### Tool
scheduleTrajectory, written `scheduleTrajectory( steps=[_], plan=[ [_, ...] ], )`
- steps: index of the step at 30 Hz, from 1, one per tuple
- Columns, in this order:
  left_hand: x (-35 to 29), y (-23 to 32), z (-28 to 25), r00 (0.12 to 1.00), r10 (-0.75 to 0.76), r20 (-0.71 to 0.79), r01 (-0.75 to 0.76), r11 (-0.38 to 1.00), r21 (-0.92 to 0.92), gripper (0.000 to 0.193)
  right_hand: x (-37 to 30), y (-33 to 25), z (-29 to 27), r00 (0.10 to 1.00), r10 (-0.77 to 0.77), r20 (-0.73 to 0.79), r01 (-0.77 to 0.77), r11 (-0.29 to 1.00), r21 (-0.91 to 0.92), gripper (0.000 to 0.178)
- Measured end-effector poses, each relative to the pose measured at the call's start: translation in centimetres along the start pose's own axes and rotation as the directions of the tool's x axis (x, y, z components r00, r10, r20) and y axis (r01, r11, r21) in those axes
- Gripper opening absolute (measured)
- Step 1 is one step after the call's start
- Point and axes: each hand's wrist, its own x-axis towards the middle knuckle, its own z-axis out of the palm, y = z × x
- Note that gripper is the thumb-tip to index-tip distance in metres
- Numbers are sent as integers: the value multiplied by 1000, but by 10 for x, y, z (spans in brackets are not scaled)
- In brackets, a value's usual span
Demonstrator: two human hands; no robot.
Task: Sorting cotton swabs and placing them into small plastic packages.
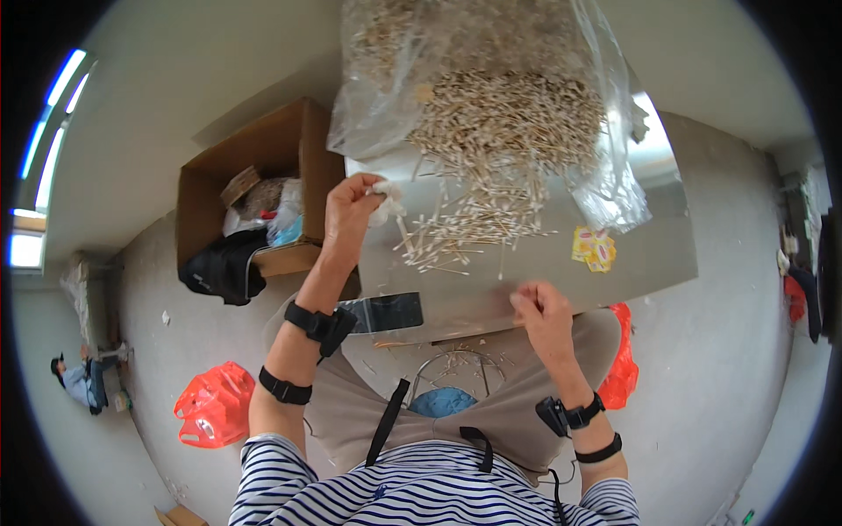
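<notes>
My left hand (pixel 353 206) is closed, pinching a small crumpled whitish piece (pixel 386 203) at the left edge of the cotton swabs; whether it is thin plastic or tissue I cannot tell. A large heap of cotton swabs (pixel 509 123) spills from a big clear plastic bag (pixel 377 114) onto the shiny metal table (pixel 614 285). Looser swabs (pixel 478 223) fan out toward me. Over the table's front edge, my right hand (pixel 545 320) has its fingers curled in, slightly blurred; anything between the fingertips is too small to make out.
A dark phone (pixel 386 312) lies at the table's front left, yellow labels (pixel 595 249) at the right. Left of the table stands an open cardboard box (pixel 316 167) with mixed contents. Red plastic bags (pixel 215 403) rest on the floor. Another person (pixel 79 381) sits far left.
</notes>
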Motion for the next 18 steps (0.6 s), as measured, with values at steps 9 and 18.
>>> scheduleTrajectory(
  steps=[9,18],
  plan=[
    [-15,44,169,841,-69,536,165,977,-134,31,86,-46,-42,970,-122,-210,191,917,350,14],
    [-7,5,97,969,-88,229,66,992,104,25,224,60,-233,800,94,-592,134,935,329,12]
  ],
)
